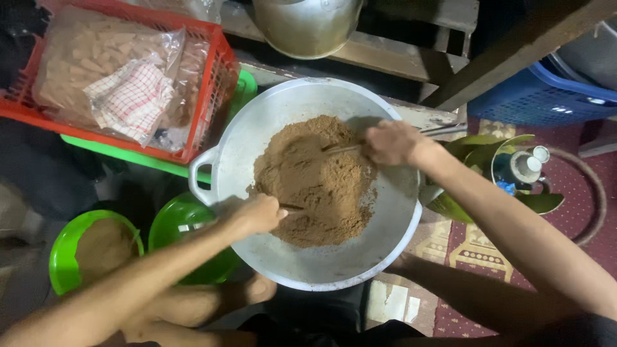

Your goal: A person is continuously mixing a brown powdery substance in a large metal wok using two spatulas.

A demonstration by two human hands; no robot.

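A wide grey metal basin (244, 138) with a loop handle holds a heap of brown powder (316, 183). My left hand (257, 214) is closed on a thin utensil whose end is buried in the powder at the heap's near left side. My right hand (391, 142) is closed on another thin utensil (340, 149) that reaches into the powder from the far right. Both hands are over the basin, on opposite sides of the heap.
A red plastic crate (215, 77) with bagged pale pieces sits on a green tray at the far left. Two green bowls (64, 257) lie near left, one holding brown powder. A metal pot (308, 26) stands behind; a blue basket (533, 96) and bottle (524, 168) lie right.
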